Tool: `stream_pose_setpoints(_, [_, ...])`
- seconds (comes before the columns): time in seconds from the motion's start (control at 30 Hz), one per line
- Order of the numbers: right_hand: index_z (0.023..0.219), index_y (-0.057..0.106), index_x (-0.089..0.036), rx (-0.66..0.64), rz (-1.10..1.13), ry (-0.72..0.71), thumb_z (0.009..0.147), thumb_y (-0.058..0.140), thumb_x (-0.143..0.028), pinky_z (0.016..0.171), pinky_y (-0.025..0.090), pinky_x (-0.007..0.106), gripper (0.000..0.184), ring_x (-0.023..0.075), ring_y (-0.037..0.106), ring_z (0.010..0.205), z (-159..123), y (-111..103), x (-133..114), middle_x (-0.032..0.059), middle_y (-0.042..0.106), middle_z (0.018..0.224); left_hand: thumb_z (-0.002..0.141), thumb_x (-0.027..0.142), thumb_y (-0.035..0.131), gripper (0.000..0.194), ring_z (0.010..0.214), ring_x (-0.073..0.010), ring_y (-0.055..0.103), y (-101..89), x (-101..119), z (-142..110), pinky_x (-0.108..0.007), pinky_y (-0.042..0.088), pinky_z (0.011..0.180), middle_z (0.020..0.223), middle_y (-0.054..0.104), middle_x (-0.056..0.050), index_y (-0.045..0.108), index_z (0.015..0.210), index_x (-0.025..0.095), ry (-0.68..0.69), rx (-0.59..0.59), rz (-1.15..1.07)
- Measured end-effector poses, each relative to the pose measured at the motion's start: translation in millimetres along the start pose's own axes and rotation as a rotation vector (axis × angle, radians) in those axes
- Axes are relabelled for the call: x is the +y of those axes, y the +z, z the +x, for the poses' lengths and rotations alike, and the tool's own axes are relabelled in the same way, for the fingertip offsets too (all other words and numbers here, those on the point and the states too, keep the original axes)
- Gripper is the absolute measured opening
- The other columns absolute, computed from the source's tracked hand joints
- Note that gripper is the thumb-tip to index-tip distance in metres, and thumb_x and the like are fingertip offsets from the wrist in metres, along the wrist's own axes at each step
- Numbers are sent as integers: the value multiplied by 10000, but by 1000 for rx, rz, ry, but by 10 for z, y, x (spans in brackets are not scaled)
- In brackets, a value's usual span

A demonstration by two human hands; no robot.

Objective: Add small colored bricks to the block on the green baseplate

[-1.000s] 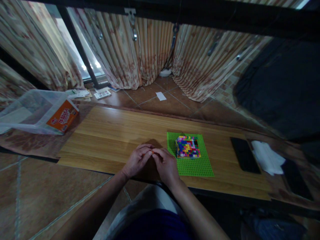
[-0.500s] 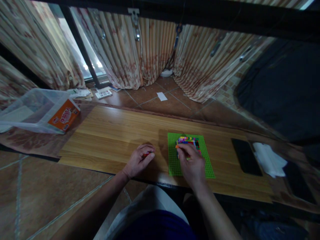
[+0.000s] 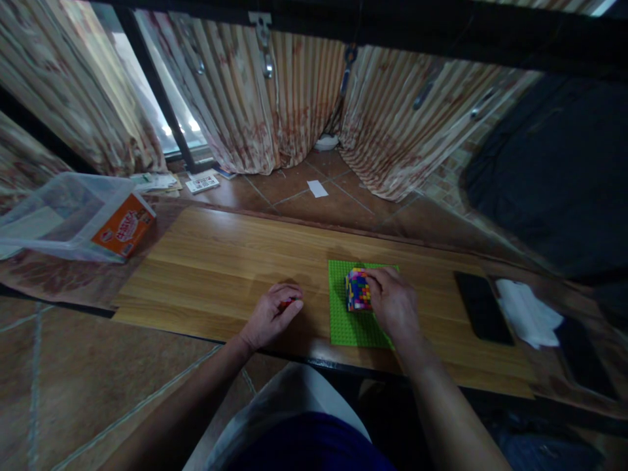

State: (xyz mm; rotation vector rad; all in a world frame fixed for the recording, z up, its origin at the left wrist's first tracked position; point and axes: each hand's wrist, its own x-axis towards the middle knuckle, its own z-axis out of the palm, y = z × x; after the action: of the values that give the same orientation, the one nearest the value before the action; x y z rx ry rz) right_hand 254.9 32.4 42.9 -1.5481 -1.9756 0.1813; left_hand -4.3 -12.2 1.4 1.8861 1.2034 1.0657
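A small block structure of many-coloured toy bricks [image 3: 357, 292] stands on a green studded baseplate [image 3: 338, 330] on the wooden board. My right hand [image 3: 394, 302] reaches over its right side, thumb and forefinger pinched at the upper edge. A bit of orange shows at those fingertips, apparently a toy brick; the hand covers the structure's right part. On the board left of the baseplate rests my left hand [image 3: 273, 315], its fingers curled round something red [image 3: 285, 303], seemingly toy bricks, mostly hidden in the grip.
A clear plastic bin [image 3: 78, 222] with an orange label stands at the left. On the right lie a black phone-like slab [image 3: 483, 307] and white tissue [image 3: 527, 311]. Beyond the wooden board [image 3: 220, 255] are a tiled floor, a white paper [image 3: 317, 188] and striped curtains [image 3: 304, 98].
My right hand has moved right with the orange brick, from the structure's left side to its upper right, uncovering its coloured front. My left hand stays in place.
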Motion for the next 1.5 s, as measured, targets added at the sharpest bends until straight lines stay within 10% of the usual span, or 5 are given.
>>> stream_pose_setpoints(1.5, [993, 732, -234, 99, 89, 7, 904, 429, -256, 891, 487, 430, 317, 228, 602, 949, -138, 80, 23, 87, 669, 1027, 911, 327, 525, 188, 987, -208, 630, 3, 21, 18, -380, 491, 925, 990, 679, -84, 651, 929, 187, 5, 0, 13])
